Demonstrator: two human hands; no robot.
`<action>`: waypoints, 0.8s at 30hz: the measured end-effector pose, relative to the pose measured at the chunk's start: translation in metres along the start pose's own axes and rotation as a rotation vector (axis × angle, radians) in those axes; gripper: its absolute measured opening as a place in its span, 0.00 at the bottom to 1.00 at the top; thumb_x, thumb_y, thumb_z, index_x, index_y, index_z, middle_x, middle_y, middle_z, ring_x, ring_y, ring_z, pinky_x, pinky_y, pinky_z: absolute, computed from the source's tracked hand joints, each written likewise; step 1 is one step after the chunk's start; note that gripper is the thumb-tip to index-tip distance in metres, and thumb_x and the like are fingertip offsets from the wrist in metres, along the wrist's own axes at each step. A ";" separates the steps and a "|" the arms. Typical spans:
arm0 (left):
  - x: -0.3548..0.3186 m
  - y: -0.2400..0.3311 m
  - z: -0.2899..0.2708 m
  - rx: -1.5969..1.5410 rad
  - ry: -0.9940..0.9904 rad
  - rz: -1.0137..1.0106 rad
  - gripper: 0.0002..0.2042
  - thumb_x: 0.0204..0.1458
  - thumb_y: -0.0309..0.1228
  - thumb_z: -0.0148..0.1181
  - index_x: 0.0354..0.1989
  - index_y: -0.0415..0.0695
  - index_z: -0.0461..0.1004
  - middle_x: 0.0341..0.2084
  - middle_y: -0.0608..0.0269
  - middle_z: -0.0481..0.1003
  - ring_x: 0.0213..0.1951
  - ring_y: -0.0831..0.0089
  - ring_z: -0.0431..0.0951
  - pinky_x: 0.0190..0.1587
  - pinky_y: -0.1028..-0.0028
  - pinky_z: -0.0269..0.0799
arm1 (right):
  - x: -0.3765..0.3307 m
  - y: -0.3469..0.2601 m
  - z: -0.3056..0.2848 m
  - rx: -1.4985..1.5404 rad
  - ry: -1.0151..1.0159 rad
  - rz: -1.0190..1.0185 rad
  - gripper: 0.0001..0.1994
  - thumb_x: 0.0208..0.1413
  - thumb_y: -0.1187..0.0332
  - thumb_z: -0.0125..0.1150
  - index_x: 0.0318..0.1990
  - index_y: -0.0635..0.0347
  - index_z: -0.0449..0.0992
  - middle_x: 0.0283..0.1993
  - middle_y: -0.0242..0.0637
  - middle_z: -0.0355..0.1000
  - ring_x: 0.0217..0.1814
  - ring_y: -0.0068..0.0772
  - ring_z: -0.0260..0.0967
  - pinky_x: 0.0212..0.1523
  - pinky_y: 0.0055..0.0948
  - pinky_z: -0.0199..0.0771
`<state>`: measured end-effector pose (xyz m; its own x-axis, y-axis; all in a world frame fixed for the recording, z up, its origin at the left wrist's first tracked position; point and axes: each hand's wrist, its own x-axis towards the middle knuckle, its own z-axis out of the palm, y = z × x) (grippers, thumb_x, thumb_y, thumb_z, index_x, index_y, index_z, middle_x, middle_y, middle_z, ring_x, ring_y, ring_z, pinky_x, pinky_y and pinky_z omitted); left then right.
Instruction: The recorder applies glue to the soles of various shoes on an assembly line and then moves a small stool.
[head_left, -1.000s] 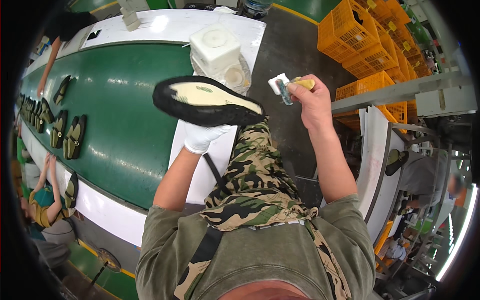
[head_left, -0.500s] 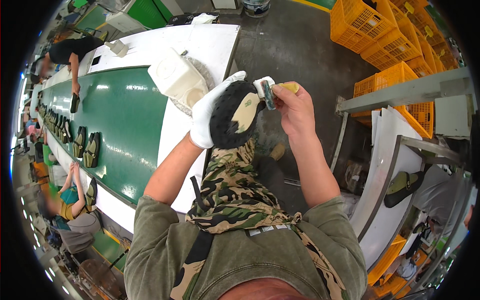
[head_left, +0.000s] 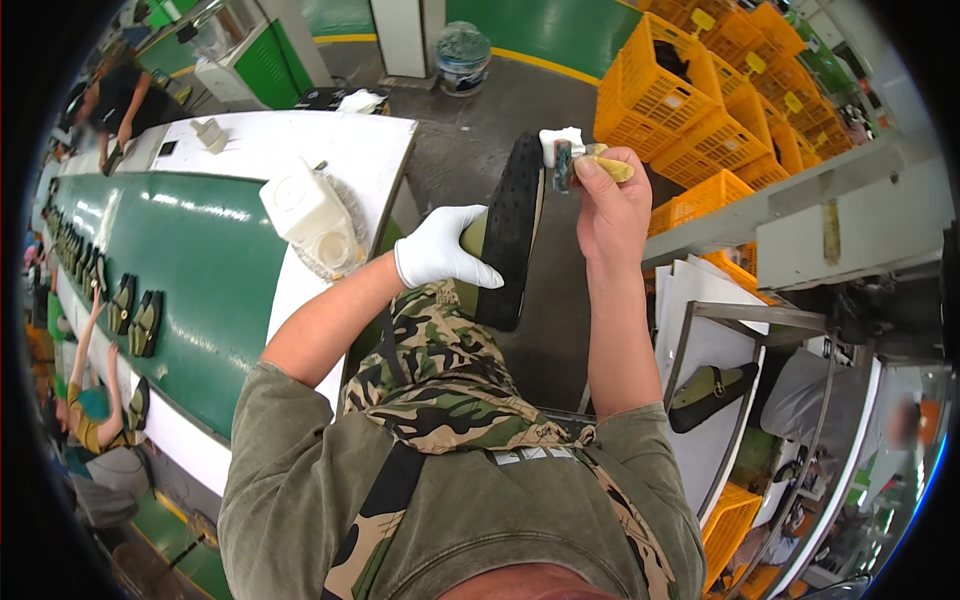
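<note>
My left hand, in a white glove, is wrapped round an olive green shoe with a thick black dotted sole. The shoe is tipped up on its side, sole facing right. Bare, my right hand pinches a small tool with a dark teal-stained block and a white pad at its upper end. A yellowish piece shows between these fingers; whether it belongs to the tool, I cannot tell. The white pad is close to the upper edge of the sole; whether they touch is unclear.
A white jug-like container stands on the white tabletop at left. Beyond lies a green conveyor with several shoes and people along it. Yellow crates are stacked far right. A rack at right holds another shoe.
My left hand has turned the shoe from sole facing up to edge-on. My right hand has risen slightly with the tool. The whole view has shifted, moving the table left and the rack closer.
</note>
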<state>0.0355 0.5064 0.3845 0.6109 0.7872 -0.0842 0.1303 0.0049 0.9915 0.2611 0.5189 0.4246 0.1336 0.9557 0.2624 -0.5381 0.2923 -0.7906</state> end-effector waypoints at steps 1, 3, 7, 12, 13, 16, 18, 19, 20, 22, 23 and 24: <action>0.009 0.002 0.000 -0.006 -0.022 0.013 0.33 0.33 0.29 0.80 0.53 0.34 0.75 0.41 0.63 0.80 0.43 0.77 0.77 0.52 0.73 0.73 | 0.007 -0.003 -0.009 -0.045 -0.022 -0.081 0.09 0.54 0.78 0.68 0.36 0.59 0.71 0.39 0.34 0.74 0.38 0.20 0.69 0.42 0.22 0.70; 0.030 0.006 0.000 -0.289 -0.186 -0.064 0.31 0.36 0.26 0.77 0.53 0.34 0.75 0.42 0.64 0.80 0.43 0.75 0.77 0.52 0.72 0.73 | 0.017 -0.011 -0.023 -0.109 -0.001 -0.126 0.10 0.53 0.79 0.67 0.34 0.59 0.70 0.40 0.35 0.74 0.40 0.20 0.68 0.44 0.22 0.70; 0.086 0.009 -0.001 -0.413 -0.349 -0.102 0.28 0.41 0.26 0.72 0.54 0.32 0.74 0.43 0.62 0.80 0.44 0.74 0.77 0.53 0.71 0.72 | 0.027 -0.023 -0.059 -0.283 0.047 -0.244 0.11 0.49 0.81 0.65 0.31 0.59 0.68 0.41 0.38 0.73 0.40 0.23 0.67 0.43 0.23 0.68; 0.164 0.008 -0.006 -0.497 -0.488 -0.146 0.23 0.47 0.27 0.66 0.53 0.33 0.74 0.44 0.60 0.79 0.45 0.71 0.79 0.53 0.69 0.72 | 0.017 -0.020 -0.090 -0.408 0.111 -0.171 0.11 0.47 0.81 0.63 0.29 0.58 0.65 0.39 0.38 0.73 0.40 0.23 0.67 0.43 0.24 0.67; 0.177 0.013 -0.002 -0.534 -0.487 -0.153 0.23 0.48 0.28 0.65 0.54 0.33 0.74 0.44 0.58 0.79 0.45 0.69 0.79 0.55 0.68 0.72 | 0.010 -0.020 -0.096 -0.448 0.099 -0.124 0.11 0.46 0.80 0.63 0.29 0.58 0.65 0.39 0.38 0.73 0.40 0.23 0.67 0.42 0.24 0.67; 0.224 0.007 0.000 -0.516 -0.544 -0.196 0.31 0.46 0.37 0.65 0.59 0.34 0.69 0.50 0.50 0.77 0.51 0.60 0.79 0.59 0.62 0.72 | -0.011 -0.016 -0.110 -0.428 0.207 -0.087 0.12 0.44 0.80 0.64 0.28 0.57 0.65 0.38 0.38 0.73 0.39 0.22 0.66 0.40 0.23 0.64; 0.250 0.000 0.004 -0.587 -0.620 -0.232 0.31 0.47 0.38 0.64 0.59 0.33 0.68 0.51 0.48 0.76 0.52 0.58 0.78 0.59 0.60 0.72 | -0.024 -0.015 -0.108 -0.368 0.293 -0.053 0.13 0.43 0.80 0.64 0.28 0.55 0.64 0.38 0.38 0.73 0.37 0.20 0.64 0.38 0.22 0.63; 0.258 -0.001 0.008 -0.670 -0.650 -0.254 0.32 0.47 0.39 0.64 0.59 0.33 0.68 0.52 0.46 0.76 0.52 0.56 0.78 0.60 0.58 0.72 | -0.030 -0.017 -0.110 -0.371 0.336 -0.067 0.13 0.43 0.80 0.64 0.28 0.55 0.64 0.38 0.38 0.73 0.37 0.20 0.64 0.38 0.22 0.63; 0.265 0.001 0.012 -0.666 -0.650 -0.259 0.33 0.48 0.40 0.63 0.61 0.32 0.65 0.54 0.41 0.74 0.53 0.53 0.77 0.60 0.57 0.72 | -0.037 -0.020 -0.111 -0.377 0.326 -0.064 0.13 0.43 0.80 0.64 0.28 0.55 0.64 0.39 0.38 0.73 0.37 0.20 0.64 0.37 0.22 0.63; 0.278 0.001 0.028 -0.647 -0.700 -0.243 0.34 0.48 0.40 0.62 0.62 0.32 0.64 0.54 0.40 0.73 0.53 0.52 0.77 0.60 0.56 0.72 | -0.050 -0.032 -0.116 -0.375 0.302 -0.076 0.12 0.43 0.79 0.65 0.28 0.56 0.65 0.39 0.39 0.74 0.38 0.21 0.66 0.38 0.23 0.64; 0.283 0.002 0.037 -0.640 -0.709 -0.211 0.34 0.48 0.40 0.62 0.62 0.32 0.63 0.55 0.40 0.73 0.54 0.52 0.77 0.61 0.56 0.72 | -0.054 -0.035 -0.116 -0.385 0.336 -0.100 0.12 0.43 0.79 0.65 0.28 0.56 0.65 0.39 0.39 0.74 0.38 0.21 0.66 0.38 0.23 0.64; 0.286 0.007 0.048 -0.613 -0.736 -0.205 0.35 0.48 0.40 0.62 0.63 0.31 0.63 0.56 0.40 0.72 0.55 0.51 0.76 0.63 0.56 0.69 | -0.054 -0.037 -0.108 -0.383 0.434 -0.204 0.12 0.43 0.79 0.65 0.29 0.57 0.66 0.39 0.39 0.74 0.38 0.21 0.66 0.39 0.23 0.66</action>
<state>0.2485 0.7016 0.3623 0.9833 0.1552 -0.0951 -0.0132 0.5818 0.8133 0.3642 0.4605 0.3801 0.5722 0.7831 0.2435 -0.1398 0.3857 -0.9120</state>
